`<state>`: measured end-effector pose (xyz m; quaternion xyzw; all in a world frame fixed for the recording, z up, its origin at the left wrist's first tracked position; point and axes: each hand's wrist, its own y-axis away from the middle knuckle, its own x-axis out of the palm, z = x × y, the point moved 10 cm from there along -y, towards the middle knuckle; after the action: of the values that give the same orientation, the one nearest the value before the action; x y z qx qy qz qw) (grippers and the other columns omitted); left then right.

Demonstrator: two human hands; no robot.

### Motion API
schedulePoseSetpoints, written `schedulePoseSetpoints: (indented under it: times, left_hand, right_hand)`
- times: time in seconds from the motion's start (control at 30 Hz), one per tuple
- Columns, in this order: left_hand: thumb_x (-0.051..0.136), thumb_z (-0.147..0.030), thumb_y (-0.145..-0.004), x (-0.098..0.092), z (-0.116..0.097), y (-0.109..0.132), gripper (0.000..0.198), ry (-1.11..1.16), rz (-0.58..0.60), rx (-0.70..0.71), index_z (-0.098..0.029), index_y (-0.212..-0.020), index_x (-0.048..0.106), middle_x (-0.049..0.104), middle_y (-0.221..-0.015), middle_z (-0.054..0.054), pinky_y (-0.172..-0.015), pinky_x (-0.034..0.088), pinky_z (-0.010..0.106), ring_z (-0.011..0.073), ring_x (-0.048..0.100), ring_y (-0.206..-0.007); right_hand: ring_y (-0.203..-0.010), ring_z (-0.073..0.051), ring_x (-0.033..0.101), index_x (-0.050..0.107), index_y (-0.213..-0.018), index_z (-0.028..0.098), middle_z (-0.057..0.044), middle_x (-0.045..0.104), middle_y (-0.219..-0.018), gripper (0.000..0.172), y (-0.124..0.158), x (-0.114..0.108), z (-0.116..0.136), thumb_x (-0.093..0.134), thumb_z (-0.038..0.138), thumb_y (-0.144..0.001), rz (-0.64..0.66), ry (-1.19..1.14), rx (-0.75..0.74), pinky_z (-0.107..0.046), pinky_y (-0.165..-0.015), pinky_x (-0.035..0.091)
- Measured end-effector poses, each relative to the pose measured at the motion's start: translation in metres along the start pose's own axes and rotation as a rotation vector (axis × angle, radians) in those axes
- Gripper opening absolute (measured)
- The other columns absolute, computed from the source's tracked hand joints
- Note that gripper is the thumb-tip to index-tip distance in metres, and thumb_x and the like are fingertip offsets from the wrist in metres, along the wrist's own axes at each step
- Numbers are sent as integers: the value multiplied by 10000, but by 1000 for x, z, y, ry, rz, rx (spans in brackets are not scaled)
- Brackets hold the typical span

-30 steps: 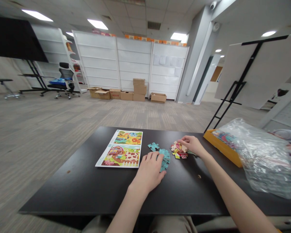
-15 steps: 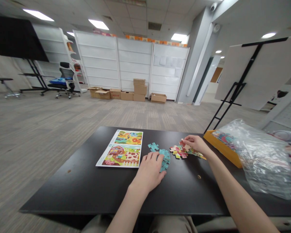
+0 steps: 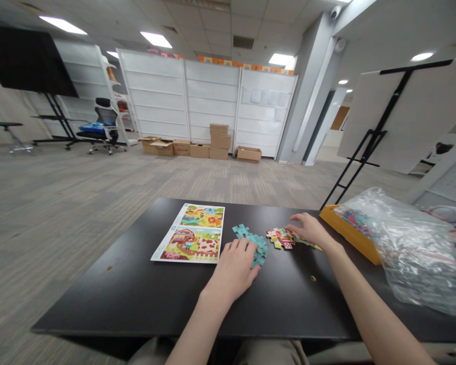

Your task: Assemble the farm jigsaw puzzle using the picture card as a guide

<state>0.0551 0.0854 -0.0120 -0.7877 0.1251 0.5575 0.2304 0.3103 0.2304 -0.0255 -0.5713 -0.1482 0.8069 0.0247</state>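
My left hand [image 3: 236,262] lies with its fingers spread at the near left side of a pile of teal jigsaw pieces [image 3: 259,246], partly covering them. My right hand [image 3: 310,229] hovers at the right of a second pile of jigsaw pieces [image 3: 279,238], printed in red, green and yellow. Its fingers are apart, and no piece shows between them. Part of that pile is hidden under the hand. A printed picture sheet [image 3: 192,243] with a farm scene and an animal scene lies to the left of both piles.
On the right of the black table [image 3: 144,299] stand a yellow box [image 3: 349,235] and a crumpled clear plastic bag [image 3: 414,263]. A small brown bit [image 3: 313,278] lies near my right forearm. Cardboard boxes [image 3: 199,150] stand along white shelving beyond.
The piece pinched in my right hand is no longer seen there, and the fingers have parted. Teal pieces now bridge the gap between the far piece and the pile. My left hand has hardly moved.
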Motion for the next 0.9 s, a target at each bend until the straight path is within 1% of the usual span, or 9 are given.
schedulePoseSetpoints:
  times: [0.07,0.13,0.23,0.27,0.33,0.43,0.57,0.73,0.9]
  left_hand:
    - [622,-316,-930,-2,-2,0,280,-16,2,14,-224,-1189,567,623,-1175,67,-953,481,417,279,573,-1109]
    - [630,-310,-927,-3,-3,0,272,-24,-1,26,-224,-1179,571,626,-1164,63,-933,489,416,279,575,-1094]
    - [640,-306,-921,-3,-4,1,288,-25,-9,41,-228,-1189,567,624,-1170,60,-923,494,416,277,574,-1091]
    - [639,-305,-921,-2,-3,1,290,-24,-11,42,-228,-1190,565,624,-1179,61,-923,495,417,277,571,-1094]
    - [634,-300,-921,-1,-2,1,292,-14,-13,45,-223,-1193,561,621,-1207,65,-933,492,419,276,563,-1113]
    - [626,-284,-915,-1,-2,1,292,15,-24,55,-220,-1191,558,618,-1245,64,-958,480,421,275,542,-1157]
    - [618,-231,-882,-2,-4,1,302,26,-34,68,-236,-1180,569,622,-1225,57,-940,473,416,272,537,-1144]
    - [607,-208,-844,-1,-6,0,352,3,-32,67,-236,-1194,572,612,-1194,63,-912,472,425,277,537,-1111]
    - [603,-222,-844,0,-5,0,338,1,-32,59,-234,-1180,577,612,-1186,66,-910,467,418,280,532,-1116]
  right_hand:
    - [-783,-221,678,751,-1040,178,-125,714,-1089,338,3,-5,26,685,431,-825,-62,-38,-97,-347,-740,540]
    - [-863,-228,681,741,-1038,198,-115,703,-1103,284,11,-4,64,651,417,-882,-63,-140,-266,-367,-815,551]
    - [-1113,-260,647,720,-1113,226,-109,697,-1183,285,32,8,119,647,427,-925,28,-259,-497,-407,-997,508]
    - [-1174,-266,624,706,-1165,231,-111,689,-1230,310,38,14,131,652,423,-929,70,-275,-541,-420,-1038,487]
    - [-1229,-271,598,684,-1241,237,-109,680,-1290,352,48,26,146,659,407,-934,163,-285,-595,-438,-1078,458]
    - [-1200,-270,616,692,-1255,243,-98,696,-1286,380,54,37,150,688,417,-917,289,-300,-621,-438,-1070,460]
    - [-1144,-270,646,727,-1208,244,-91,722,-1233,431,52,33,144,756,481,-850,370,-346,-603,-412,-1026,484]
    - [-1029,-242,680,762,-1103,232,-72,754,-1113,350,51,26,148,756,475,-850,391,-373,-584,-362,-947,501]
    - [-921,-217,683,768,-1022,225,-54,754,-999,304,52,24,150,731,485,-870,378,-347,-578,-323,-846,505]
